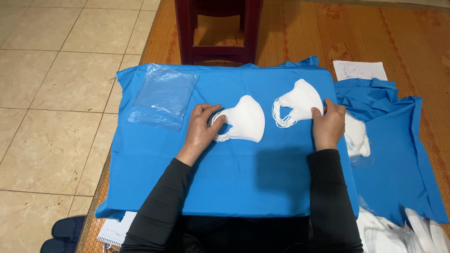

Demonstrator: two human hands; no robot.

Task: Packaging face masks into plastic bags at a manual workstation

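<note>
- Head view, bottom edge: two black sleeves rise from the lower centre; dark slippers [63,233] sit at lower left beside a spiral notebook [114,231], and bagged white masks [398,232] fill the lower right corner.
- Centre: a blue cloth [234,182] covers a flat board.
- Left hand [200,132], left of centre, pinches the ear loops of a stack of white masks [244,118], fingers curled narrow around them.
- Right hand [328,125], right of centre, grips the edge of a second mask stack [300,101], fingers closed on it.
- Just right of that hand lies another mask pile [357,136].
- Upper left: clear plastic bags [164,96] lie on the cloth.
- Top: a dark red stool [218,28] stands on an orange mat [375,33]; a paper sheet [360,70] lies at upper right.
</note>
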